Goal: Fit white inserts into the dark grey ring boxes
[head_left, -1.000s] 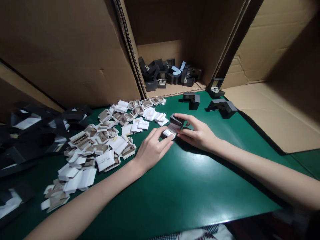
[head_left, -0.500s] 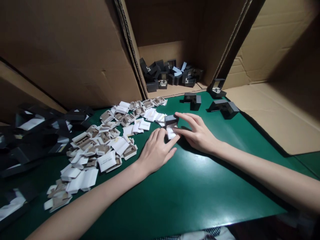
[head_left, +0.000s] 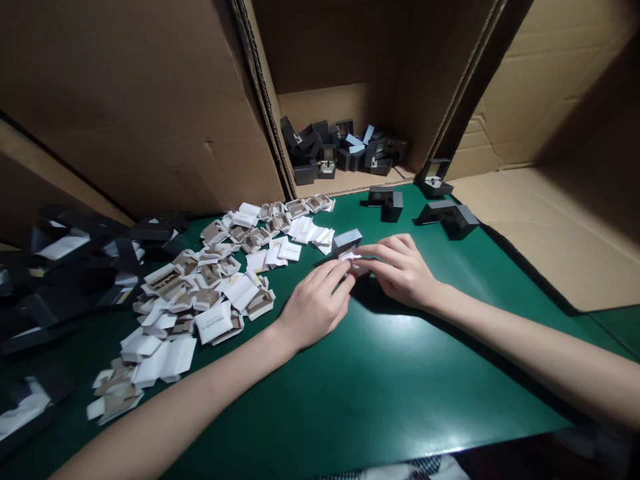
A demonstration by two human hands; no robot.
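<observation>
one small dark box (head_left: 347,240) stands tilted just right of the frame's centre, its lid raised and a pale insert (head_left: 351,255) showing within. the left hand (head_left: 315,303) reaches in from the lower left, fingers close together and clamped on the near left side of the box. the right hand (head_left: 405,270) comes from the lower right; its fingertips touch the insert, but whether they pinch it or only press on it cannot be told. both hands meet at the box, above a glossy green table (head_left: 425,380).

left of centre spreads a loose heap of white and brown card pieces (head_left: 216,322), some folded flat, some like shallow trays, a few with print too small to read. at the left edge lie larger dark containers (head_left: 37,297) with white material inside, dim and blurred.

right of centre, beyond the right hand, two dark boxes (head_left: 393,207) lie well apart from the held one, and near them an open box (head_left: 436,188) shows a pale interior. at top centre a cardboard carton (head_left: 320,97) holds a jumble of black boxes (head_left: 306,175) and some light-blue pieces (head_left: 355,143). patterned cloth (head_left: 423,468) shows at the bottom edge.
</observation>
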